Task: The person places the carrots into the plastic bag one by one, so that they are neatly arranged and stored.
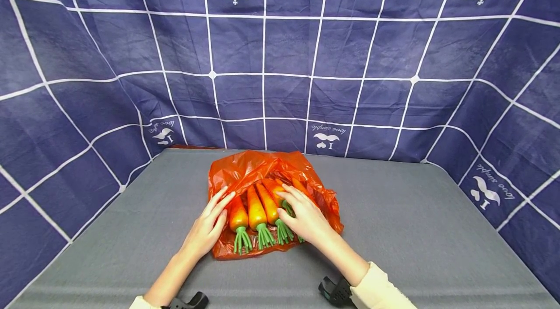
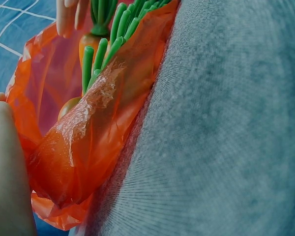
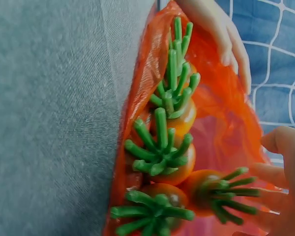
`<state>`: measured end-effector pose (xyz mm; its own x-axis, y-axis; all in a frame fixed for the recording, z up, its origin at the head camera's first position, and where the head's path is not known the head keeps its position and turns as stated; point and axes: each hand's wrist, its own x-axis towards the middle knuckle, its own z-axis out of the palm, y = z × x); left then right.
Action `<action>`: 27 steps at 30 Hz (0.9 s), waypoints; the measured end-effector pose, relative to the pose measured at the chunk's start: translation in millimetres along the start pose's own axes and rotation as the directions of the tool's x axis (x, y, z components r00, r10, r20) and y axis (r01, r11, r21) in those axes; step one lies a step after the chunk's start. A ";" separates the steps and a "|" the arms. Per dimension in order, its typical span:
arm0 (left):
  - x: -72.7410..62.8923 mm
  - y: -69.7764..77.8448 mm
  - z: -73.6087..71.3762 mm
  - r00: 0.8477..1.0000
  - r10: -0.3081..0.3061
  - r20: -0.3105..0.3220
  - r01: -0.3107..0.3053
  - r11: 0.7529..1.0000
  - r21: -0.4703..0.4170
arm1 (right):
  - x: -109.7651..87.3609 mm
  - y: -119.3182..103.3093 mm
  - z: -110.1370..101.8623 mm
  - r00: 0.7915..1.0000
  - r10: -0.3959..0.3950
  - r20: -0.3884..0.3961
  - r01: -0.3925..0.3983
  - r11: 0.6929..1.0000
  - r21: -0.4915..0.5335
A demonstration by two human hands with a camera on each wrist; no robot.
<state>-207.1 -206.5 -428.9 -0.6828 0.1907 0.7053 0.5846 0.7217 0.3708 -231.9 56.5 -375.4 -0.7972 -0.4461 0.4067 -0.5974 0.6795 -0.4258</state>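
Observation:
Several orange carrots [image 1: 256, 207] with green stem tops lie side by side in a thin red plastic bag [image 1: 245, 161], stems toward the person. My left hand [image 1: 205, 226] is at the bag's left side, its extended fingers reaching over the rim by the leftmost carrot. My right hand [image 1: 306, 214] lies over the right-hand carrots, fingers extended forward and thumb apart. In the right wrist view, the right hand's fingers [image 3: 270, 172] are close beside the green stems [image 3: 231, 194] of an upper carrot. The bag's back part covers the carrot tips.
The bag rests on a grey cloth-covered table [image 1: 393, 221]. A blue curtain [image 1: 288, 46] with a white grid rises behind the table and along both sides. Black wrist straps [image 1: 334, 292] sit at the cream sleeves [image 1: 380, 287].

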 end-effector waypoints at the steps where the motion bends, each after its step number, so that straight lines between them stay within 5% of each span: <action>1: 0.2 0.2 -0.6 1.000 -0.003 0.006 0.003 1.000 0.001 | -1.6 -1.2 -2.5 1.000 -0.013 -0.009 0.013 1.000 -0.011; 7: 0.3 0.4 -2.0 0.999 -0.023 0.029 0.023 1.000 -0.002 | -12.0 -6.6 -28.2 0.990 -0.102 -0.093 0.097 0.994 -0.059; 13: 0.7 -2.3 1.4 1.000 0.006 -0.017 -0.006 1.000 -0.007 | -20.5 5.1 -62.2 0.960 -0.183 -0.214 0.150 0.975 -0.164; 21: 2.3 -0.6 -0.1 1.000 -0.018 0.024 0.018 1.000 -0.008 | -32.1 53.0 -105.9 0.952 -0.092 -0.293 0.021 0.971 -0.238; 24: 1.8 -0.1 -0.6 0.999 -0.035 0.041 0.035 0.999 -0.004 | -37.7 74.9 -116.7 0.951 -0.064 -0.304 -0.036 0.949 -0.313; 27: 0.6 -0.9 0.2 0.999 -0.040 0.030 0.040 0.999 -0.001 | -42.3 92.7 -126.0 0.967 0.044 -0.250 -0.141 0.913 -0.382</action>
<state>-208.1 -206.9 -429.0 -0.7184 0.1821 0.6714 0.5575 0.7280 0.3991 -242.7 211.7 -330.2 -0.7759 -0.2557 0.5767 -0.4007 0.9059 -0.1375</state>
